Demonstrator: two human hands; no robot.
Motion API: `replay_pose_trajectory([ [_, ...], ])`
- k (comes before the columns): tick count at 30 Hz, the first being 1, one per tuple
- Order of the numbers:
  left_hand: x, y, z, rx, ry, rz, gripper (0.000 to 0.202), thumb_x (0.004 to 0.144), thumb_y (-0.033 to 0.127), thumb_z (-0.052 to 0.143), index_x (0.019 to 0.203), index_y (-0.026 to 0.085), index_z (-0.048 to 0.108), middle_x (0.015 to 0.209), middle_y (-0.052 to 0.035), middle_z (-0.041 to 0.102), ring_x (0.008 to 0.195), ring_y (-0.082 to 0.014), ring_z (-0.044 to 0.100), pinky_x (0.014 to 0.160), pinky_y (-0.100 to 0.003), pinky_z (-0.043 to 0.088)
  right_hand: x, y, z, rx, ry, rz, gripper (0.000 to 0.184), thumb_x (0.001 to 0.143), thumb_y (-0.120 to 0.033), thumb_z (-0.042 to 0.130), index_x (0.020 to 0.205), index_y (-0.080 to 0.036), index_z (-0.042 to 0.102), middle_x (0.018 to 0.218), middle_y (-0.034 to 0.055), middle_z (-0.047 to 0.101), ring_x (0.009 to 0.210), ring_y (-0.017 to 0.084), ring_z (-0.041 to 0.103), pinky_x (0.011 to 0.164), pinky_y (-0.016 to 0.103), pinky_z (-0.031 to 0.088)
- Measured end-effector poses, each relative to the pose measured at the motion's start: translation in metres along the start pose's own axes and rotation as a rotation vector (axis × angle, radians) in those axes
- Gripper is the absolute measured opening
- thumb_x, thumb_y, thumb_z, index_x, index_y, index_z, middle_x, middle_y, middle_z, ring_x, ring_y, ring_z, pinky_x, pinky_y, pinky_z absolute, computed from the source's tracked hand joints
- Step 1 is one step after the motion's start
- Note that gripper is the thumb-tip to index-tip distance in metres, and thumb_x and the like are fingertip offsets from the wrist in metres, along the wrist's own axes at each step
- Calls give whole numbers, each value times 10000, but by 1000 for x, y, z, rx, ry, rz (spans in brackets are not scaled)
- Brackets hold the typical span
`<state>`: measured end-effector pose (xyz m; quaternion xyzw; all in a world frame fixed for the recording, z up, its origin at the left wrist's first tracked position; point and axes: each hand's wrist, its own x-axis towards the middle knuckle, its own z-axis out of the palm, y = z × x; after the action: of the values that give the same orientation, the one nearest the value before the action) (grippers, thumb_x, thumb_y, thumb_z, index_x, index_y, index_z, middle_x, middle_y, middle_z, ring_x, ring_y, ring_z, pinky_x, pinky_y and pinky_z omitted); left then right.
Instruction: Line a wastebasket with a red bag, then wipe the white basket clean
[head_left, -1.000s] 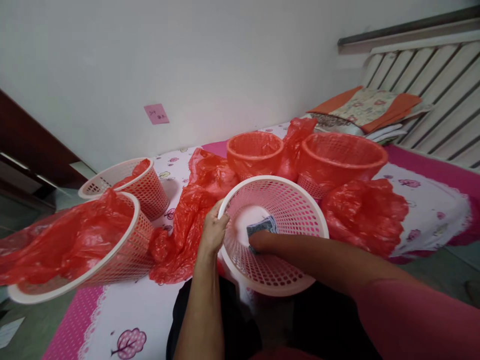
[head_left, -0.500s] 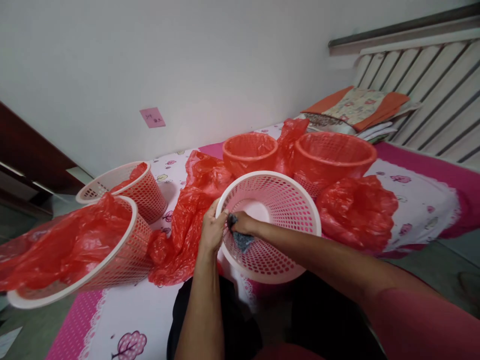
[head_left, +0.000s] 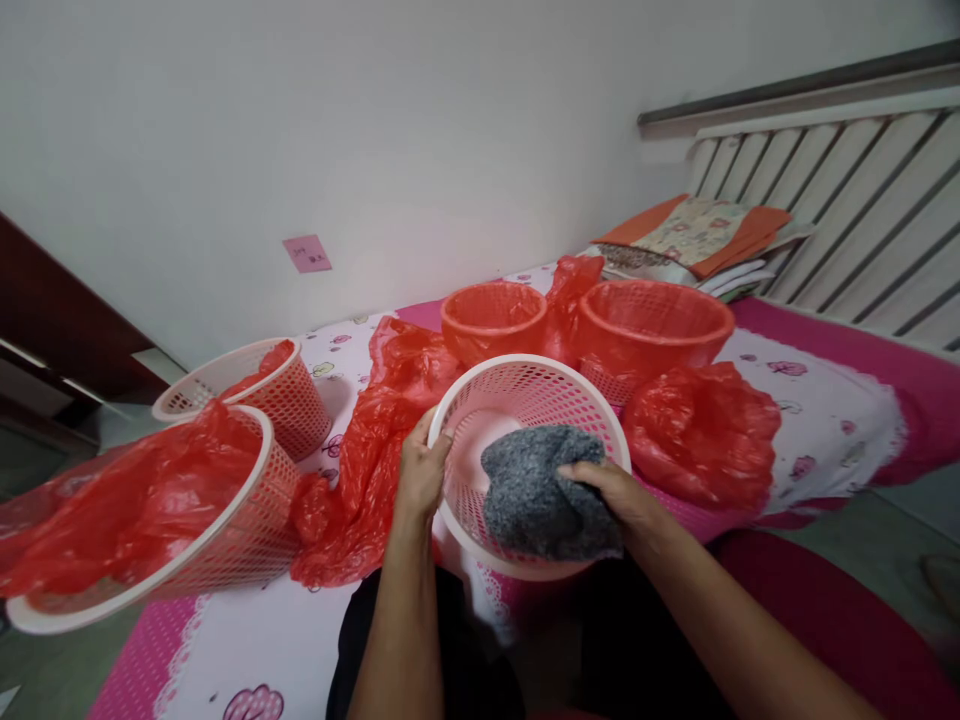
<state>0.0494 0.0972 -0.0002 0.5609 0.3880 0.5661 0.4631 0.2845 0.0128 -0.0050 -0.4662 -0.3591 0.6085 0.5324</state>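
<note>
A pale pink plastic basket (head_left: 480, 450) with perforated sides tilts toward me, its mouth facing up at the camera. My left hand (head_left: 421, 468) is closed around its left rim, thumb over the edge. In my right hand (head_left: 611, 490) is a grey speckled cloth (head_left: 540, 490), pinched between thumb and fingers. The cloth spreads across the lower right of the basket's mouth and covers part of the inside wall. Crumpled red plastic bags (head_left: 364, 480) lie just left of the basket, and another red bag (head_left: 701, 435) sits to its right.
Two baskets lined with red bags, a smaller one (head_left: 493, 318) and a wider one (head_left: 652, 318), stand behind. On the left are two more pink baskets (head_left: 251, 540) (head_left: 300, 400) with red plastic in them. Folded fabric (head_left: 697, 235) lies by the radiator (head_left: 832, 200).
My right hand has drawn back from the left inner wall to the basket's right side. The grey cloth, bunched small before, is now spread out. My left hand keeps its hold on the rim.
</note>
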Motion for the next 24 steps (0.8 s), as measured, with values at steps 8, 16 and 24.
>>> replay_pose_trajectory([
  [8, -4, -4, 6, 43, -6, 26, 448, 877, 399, 748, 1272, 186, 757, 1375, -117, 744, 1317, -318, 659, 1210, -480, 428, 5, 19, 8, 193, 187, 159, 441, 578, -326, 840, 984, -180, 747, 878, 83, 822, 933, 332, 794, 849, 416, 637],
  [16, -4, 1, 8, 48, 20, 11, 518, 911, 467, 728, 1362, 212, 723, 1438, -120, 711, 1399, -307, 614, 1256, -472, 382, 64, 24, 15, 328, 349, -56, 269, 644, -298, 713, 900, -250, 647, 844, 71, 785, 915, 304, 781, 796, 423, 662],
  [24, -4, 5, 4, 48, -74, 10, 516, 948, 488, 707, 1390, 222, 713, 1458, -112, 701, 1418, -298, 601, 1261, -447, 378, 99, 20, 94, 346, 318, -164, 275, 657, -328, 683, 904, -228, 616, 824, 62, 752, 800, 262, 750, 684, 354, 616],
])
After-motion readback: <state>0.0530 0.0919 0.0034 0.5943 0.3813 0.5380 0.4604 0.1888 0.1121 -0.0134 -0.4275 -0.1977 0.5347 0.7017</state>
